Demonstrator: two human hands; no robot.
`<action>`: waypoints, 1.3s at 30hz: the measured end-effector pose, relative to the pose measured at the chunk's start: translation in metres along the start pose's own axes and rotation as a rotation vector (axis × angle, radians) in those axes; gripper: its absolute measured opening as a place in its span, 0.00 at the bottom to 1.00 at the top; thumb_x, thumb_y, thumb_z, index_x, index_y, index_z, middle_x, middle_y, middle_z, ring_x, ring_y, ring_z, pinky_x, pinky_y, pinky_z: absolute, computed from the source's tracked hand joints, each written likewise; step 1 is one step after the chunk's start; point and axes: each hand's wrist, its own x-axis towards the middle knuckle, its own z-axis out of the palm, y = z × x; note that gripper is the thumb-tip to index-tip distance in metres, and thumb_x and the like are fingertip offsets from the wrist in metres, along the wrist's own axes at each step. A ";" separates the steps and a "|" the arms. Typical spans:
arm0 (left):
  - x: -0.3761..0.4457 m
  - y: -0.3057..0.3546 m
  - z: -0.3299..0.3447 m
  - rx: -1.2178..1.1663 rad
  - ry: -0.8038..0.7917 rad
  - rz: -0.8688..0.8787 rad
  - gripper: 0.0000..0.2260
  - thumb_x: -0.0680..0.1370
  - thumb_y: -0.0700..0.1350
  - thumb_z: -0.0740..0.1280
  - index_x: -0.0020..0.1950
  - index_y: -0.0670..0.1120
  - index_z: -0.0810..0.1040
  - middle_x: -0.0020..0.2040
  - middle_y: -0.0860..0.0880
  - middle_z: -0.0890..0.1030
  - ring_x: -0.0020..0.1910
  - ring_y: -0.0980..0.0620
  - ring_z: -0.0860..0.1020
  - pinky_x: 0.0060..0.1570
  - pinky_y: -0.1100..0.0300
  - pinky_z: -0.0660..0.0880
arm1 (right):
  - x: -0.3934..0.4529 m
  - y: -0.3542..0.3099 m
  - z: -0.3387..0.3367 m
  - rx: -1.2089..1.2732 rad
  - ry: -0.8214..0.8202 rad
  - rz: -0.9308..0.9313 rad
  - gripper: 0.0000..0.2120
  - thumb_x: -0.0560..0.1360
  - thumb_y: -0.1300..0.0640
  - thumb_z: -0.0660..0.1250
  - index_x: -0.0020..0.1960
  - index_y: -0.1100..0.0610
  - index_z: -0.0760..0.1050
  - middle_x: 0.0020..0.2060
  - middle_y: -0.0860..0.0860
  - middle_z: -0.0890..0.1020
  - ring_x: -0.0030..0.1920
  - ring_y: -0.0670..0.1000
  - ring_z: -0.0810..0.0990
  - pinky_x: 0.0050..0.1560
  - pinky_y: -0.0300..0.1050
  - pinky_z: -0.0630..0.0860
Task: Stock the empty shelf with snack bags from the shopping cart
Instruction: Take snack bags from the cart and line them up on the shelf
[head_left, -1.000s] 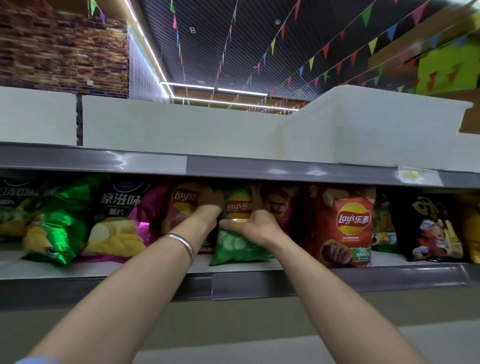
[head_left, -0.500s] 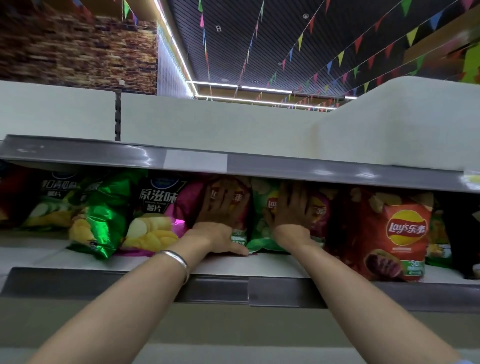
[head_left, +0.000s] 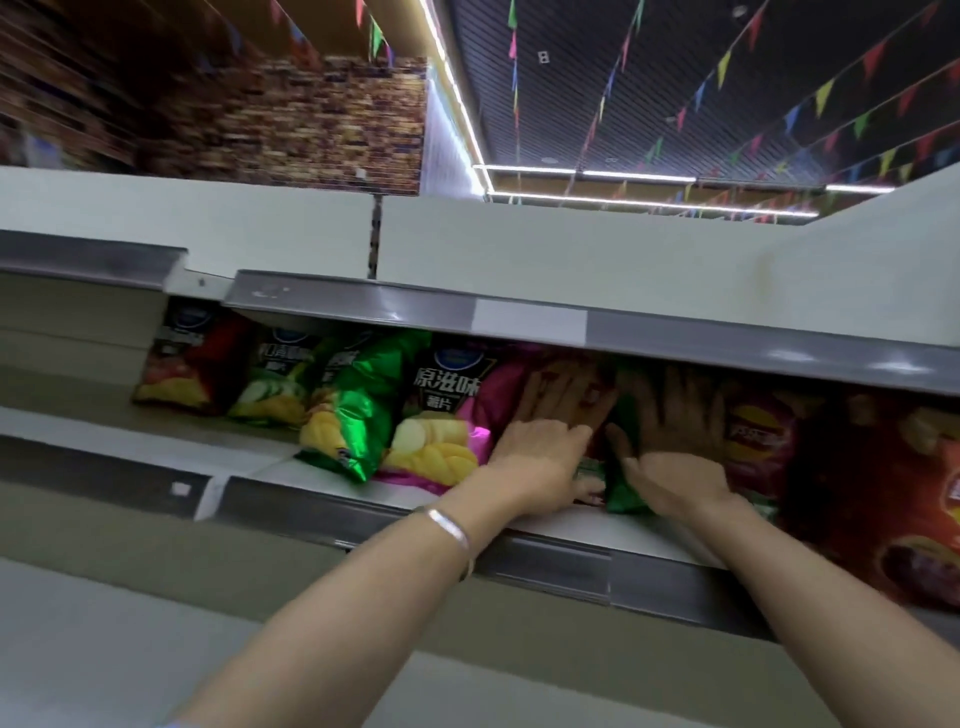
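Shelf (head_left: 322, 470) is your landmark here, with the price rail along its front lip. At its far left end a red chip bag (head_left: 189, 364) stands leaning back, front out, so the label reads from the aisle. Just right of it sit a cucumber-print bag (head_left: 275, 382) and a shiny green bag (head_left: 358, 400); the green one slumps forward toward the shelf lip, likely because nothing braces it from the front. Next right, the black and pink bag (head_left: 447, 415) stands face out, its bottom edge near the lip. Right of that, your left hand (head_left: 545, 447), bracelet (head_left: 449, 530) on the wrist, lies flat against a reddish bag (head_left: 597, 400), fingers straight and spread, thumb low near the shelf floor; it presses rather than grasps. Your right hand (head_left: 670, 457) does the same just beside it, fingers extended upward on a small green bag (head_left: 621, 488) wedged between the two palms. Reading: you are pushing these bags back and upright so they seat against the row and do not tip out. Right of your hands, a dark red bag (head_left: 758, 436) and a large red bag (head_left: 883, 493) fill the shelf's right stretch, the last one hanging over the lip. Cart is not in view. Row looks close to full in this section.
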 end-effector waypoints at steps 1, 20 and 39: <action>-0.010 -0.006 0.000 0.012 0.121 0.024 0.20 0.81 0.53 0.63 0.69 0.45 0.70 0.64 0.41 0.73 0.64 0.39 0.71 0.62 0.46 0.63 | -0.003 -0.014 -0.017 0.049 -0.032 0.016 0.30 0.80 0.41 0.50 0.75 0.57 0.66 0.71 0.64 0.68 0.70 0.63 0.65 0.71 0.58 0.57; -0.036 -0.148 -0.005 0.027 -0.212 -0.497 0.29 0.81 0.57 0.58 0.80 0.49 0.57 0.80 0.38 0.53 0.78 0.33 0.47 0.65 0.21 0.42 | 0.020 -0.174 -0.032 0.447 -0.554 0.292 0.28 0.77 0.51 0.70 0.74 0.55 0.67 0.48 0.52 0.78 0.46 0.52 0.76 0.43 0.41 0.68; -0.047 -0.233 0.009 -0.598 0.007 -0.610 0.32 0.75 0.49 0.69 0.76 0.43 0.62 0.78 0.36 0.58 0.76 0.35 0.57 0.73 0.43 0.61 | 0.043 -0.267 -0.024 0.240 -0.558 -0.014 0.39 0.78 0.51 0.68 0.81 0.49 0.48 0.76 0.59 0.53 0.73 0.61 0.65 0.69 0.45 0.66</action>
